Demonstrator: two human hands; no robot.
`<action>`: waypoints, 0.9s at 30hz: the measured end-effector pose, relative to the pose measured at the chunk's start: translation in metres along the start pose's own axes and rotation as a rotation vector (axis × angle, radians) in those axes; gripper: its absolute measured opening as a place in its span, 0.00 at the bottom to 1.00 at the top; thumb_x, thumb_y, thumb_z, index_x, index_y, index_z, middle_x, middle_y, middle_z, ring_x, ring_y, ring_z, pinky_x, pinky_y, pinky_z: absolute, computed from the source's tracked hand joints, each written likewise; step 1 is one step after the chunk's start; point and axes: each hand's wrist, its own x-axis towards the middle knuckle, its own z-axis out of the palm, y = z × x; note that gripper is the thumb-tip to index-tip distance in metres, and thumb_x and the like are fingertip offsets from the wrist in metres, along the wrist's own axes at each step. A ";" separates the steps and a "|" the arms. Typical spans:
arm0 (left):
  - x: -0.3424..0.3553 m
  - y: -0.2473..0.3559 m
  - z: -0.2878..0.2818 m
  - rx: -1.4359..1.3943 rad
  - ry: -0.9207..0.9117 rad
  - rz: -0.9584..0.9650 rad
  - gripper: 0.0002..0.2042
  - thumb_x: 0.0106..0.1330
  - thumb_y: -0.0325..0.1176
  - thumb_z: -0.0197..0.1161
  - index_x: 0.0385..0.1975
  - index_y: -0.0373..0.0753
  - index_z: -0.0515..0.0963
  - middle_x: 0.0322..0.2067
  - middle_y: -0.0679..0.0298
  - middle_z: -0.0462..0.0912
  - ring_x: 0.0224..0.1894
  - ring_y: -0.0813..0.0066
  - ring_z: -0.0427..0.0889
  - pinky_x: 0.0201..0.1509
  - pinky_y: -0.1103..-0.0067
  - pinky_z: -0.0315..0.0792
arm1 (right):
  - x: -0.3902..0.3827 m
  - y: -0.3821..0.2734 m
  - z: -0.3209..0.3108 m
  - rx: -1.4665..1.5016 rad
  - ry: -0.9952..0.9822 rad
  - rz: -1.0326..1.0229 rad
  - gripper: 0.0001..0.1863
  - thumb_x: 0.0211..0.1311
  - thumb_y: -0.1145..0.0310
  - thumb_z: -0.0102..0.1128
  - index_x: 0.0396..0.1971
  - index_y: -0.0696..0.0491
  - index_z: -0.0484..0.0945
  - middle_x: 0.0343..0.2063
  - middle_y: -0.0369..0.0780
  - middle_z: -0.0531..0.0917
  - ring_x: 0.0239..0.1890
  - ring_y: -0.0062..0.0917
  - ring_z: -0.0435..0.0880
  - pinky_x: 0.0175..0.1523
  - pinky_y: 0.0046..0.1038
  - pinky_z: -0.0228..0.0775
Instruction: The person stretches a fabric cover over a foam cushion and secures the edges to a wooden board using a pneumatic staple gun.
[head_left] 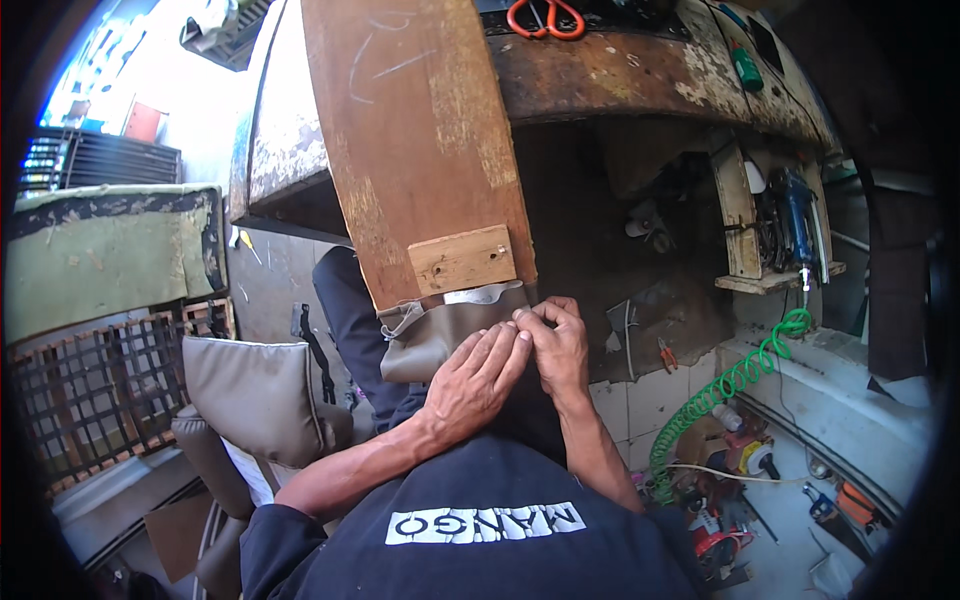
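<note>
A piece of taupe leather-like material (410, 350) hangs at the near end of a long wooden board (420, 140), with pale fabric (470, 295) along its upper edge. A small wood block (460, 258) sits on the board just above it. My left hand (470, 380) lies over the material's right part, fingers together and pressing on it. Close against it, my right hand (555, 350) pinches the material near its right edge, the thumb beside my left fingertips. What lies under my fingertips is hidden.
Behind the board stands a worn workbench (620, 70) with orange scissors (545, 20). An air gun (797, 220) hangs at right on a green coiled hose (740, 370) above scattered tools (720, 540). Padded taupe cushions (250, 395) and a webbed frame (110, 400) stand at left.
</note>
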 end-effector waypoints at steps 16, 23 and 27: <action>0.011 -0.005 -0.005 -0.001 -0.129 -0.155 0.27 0.59 0.30 0.63 0.61 0.35 0.75 0.54 0.61 0.79 0.52 0.66 0.78 0.52 0.70 0.71 | 0.065 0.013 -0.022 0.218 -0.513 0.350 0.25 0.49 0.65 0.84 0.39 0.57 0.76 0.31 0.36 0.77 0.31 0.20 0.81 0.23 0.24 0.75; 0.012 -0.012 -0.010 -0.051 -0.144 -0.172 0.26 0.55 0.29 0.65 0.57 0.36 0.78 0.54 0.61 0.81 0.53 0.67 0.79 0.52 0.69 0.69 | 0.069 -0.006 -0.064 0.068 -0.196 0.036 0.18 0.71 0.58 0.68 0.51 0.57 0.80 0.38 0.40 0.85 0.36 0.22 0.87 0.37 0.22 0.81; 0.009 -0.012 -0.014 -0.039 -0.193 -0.196 0.27 0.51 0.30 0.67 0.55 0.36 0.79 0.54 0.62 0.81 0.54 0.66 0.78 0.54 0.67 0.69 | 0.112 -0.040 -0.193 -0.699 0.499 -0.419 0.17 0.72 0.60 0.66 0.51 0.55 0.81 0.47 0.43 0.84 0.53 0.34 0.83 0.60 0.37 0.73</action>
